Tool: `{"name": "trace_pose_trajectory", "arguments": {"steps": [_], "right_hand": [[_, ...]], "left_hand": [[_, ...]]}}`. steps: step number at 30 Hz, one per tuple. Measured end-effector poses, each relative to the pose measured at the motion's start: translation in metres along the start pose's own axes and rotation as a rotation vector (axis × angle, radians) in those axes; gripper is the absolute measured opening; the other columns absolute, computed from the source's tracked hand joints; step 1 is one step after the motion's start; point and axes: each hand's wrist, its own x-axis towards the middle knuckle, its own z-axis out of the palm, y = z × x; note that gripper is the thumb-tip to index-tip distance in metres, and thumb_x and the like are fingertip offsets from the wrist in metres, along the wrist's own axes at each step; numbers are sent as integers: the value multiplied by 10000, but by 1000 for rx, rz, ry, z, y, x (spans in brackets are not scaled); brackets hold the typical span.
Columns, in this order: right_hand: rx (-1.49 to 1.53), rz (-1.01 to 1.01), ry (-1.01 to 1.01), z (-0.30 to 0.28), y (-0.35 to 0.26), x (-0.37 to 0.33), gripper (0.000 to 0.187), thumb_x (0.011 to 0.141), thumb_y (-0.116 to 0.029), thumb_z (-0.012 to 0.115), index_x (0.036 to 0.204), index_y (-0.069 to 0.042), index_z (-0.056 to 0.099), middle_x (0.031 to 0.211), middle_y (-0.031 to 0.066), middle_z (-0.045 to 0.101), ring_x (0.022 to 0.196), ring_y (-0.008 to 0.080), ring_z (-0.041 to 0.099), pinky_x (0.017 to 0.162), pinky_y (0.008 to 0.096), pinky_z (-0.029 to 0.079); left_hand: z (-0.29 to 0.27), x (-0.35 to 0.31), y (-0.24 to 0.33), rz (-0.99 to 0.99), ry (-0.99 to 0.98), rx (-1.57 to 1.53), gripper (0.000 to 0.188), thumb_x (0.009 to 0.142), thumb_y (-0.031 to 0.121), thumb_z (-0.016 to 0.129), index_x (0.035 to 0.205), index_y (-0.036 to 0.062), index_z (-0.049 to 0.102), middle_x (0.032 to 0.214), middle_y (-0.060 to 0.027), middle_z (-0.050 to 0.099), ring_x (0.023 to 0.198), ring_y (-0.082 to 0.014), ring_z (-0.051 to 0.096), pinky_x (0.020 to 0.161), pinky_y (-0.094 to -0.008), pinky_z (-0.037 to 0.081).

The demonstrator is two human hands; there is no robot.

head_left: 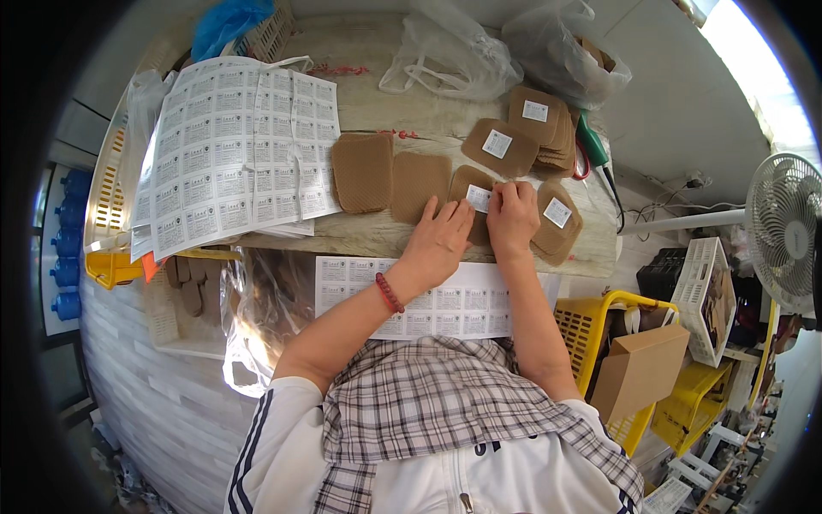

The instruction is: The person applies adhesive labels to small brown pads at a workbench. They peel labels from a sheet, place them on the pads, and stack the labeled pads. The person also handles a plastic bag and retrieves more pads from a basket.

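Note:
A brown textured pad [482, 231] with rounded corners lies before me on the table, a white sticker label [479, 199] on its face. My left hand [441, 238] rests on the pad, fingers stretched out beside the label's left edge. At the label's right edge, my right hand [514, 214] has its bent fingers pressed together; its fingertips are partly hidden. Plain brown pads [363, 173] form a stack to the left, and another bare pad [419, 184] sits between. On the right are a labelled pad [556, 218], a tilted labelled pad [499, 147] and a labelled stack [538, 116].
Sheets of printed labels [244, 146] cover the table's left side; another label sheet [419, 313] lies at its front edge. Clear plastic bags [449, 56] sit at the back. Green-handled tool [591, 137], yellow crate [591, 325], cardboard box [640, 373] and white fan [783, 231] stand right.

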Motion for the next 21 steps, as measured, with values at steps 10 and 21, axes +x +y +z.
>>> {"name": "trace_pose_trajectory", "arguments": {"steps": [10,21], "right_hand": [[321,3,-36,-9,-8,-4,254,814,-76,736,1033,-74,607,1021,108,652,847,319,642,752,428,520],[439,344,-455,-12,18,23,632,850,-81,743,1411,-134,456,1081,189,684,921,325,671,816,401,530]], "left_hand": [[3,-1,-1,16,46,15,572,873,225,692,1352,-42,528,1396,-155,522,1276,-297,477,1133,-519,330],[6,-12,0,-28,140,-90,587,843,157,721,1364,-14,511,1387,-222,503,1331,-358,448,1135,-504,339]]}}
